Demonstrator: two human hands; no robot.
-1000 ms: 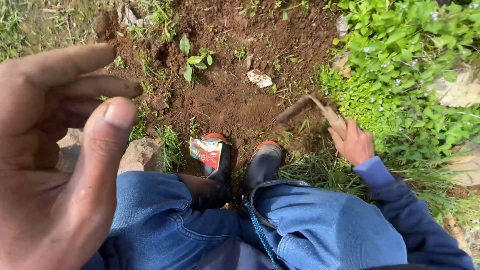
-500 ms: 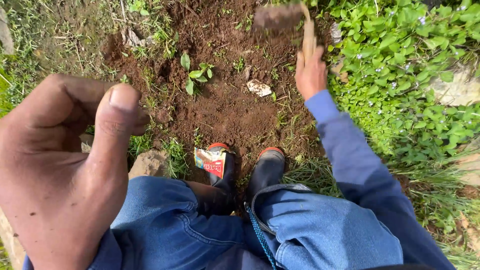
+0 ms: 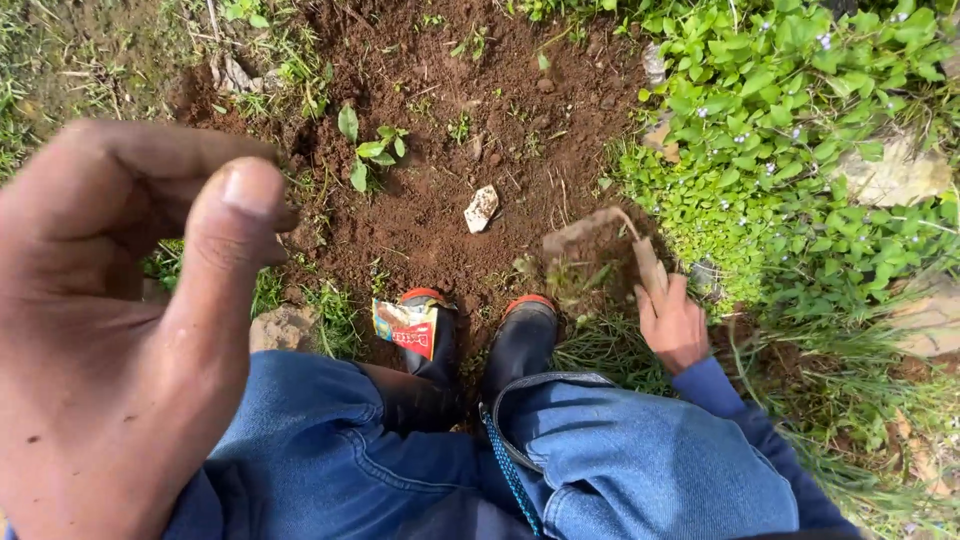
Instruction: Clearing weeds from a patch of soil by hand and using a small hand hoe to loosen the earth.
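My left hand point(image 3: 120, 330) is raised close to the camera at the left, fingers curled toward the thumb, and I see nothing in it. At the right, my right hand point(image 3: 670, 322) grips the wooden handle of a small hoe point(image 3: 600, 240). Its soil-caked blade is down in the grass and dirt just ahead of my right boot point(image 3: 520, 335). My left boot point(image 3: 432, 330) has a red and yellow wrapper point(image 3: 405, 325) lying against it. I am crouched, with blue jeans filling the bottom of the view.
Bare brown soil point(image 3: 450, 170) lies ahead with a small leafy seedling point(image 3: 365, 150) and a pale stone point(image 3: 482, 208). Dense green plants with tiny flowers point(image 3: 800, 130) fill the right. A rock point(image 3: 285, 325) sits by my left knee.
My right hand swung the hoe up and forward over the soil, then brought it back down near my right boot. My left hand's fingers curled in closer to the thumb.
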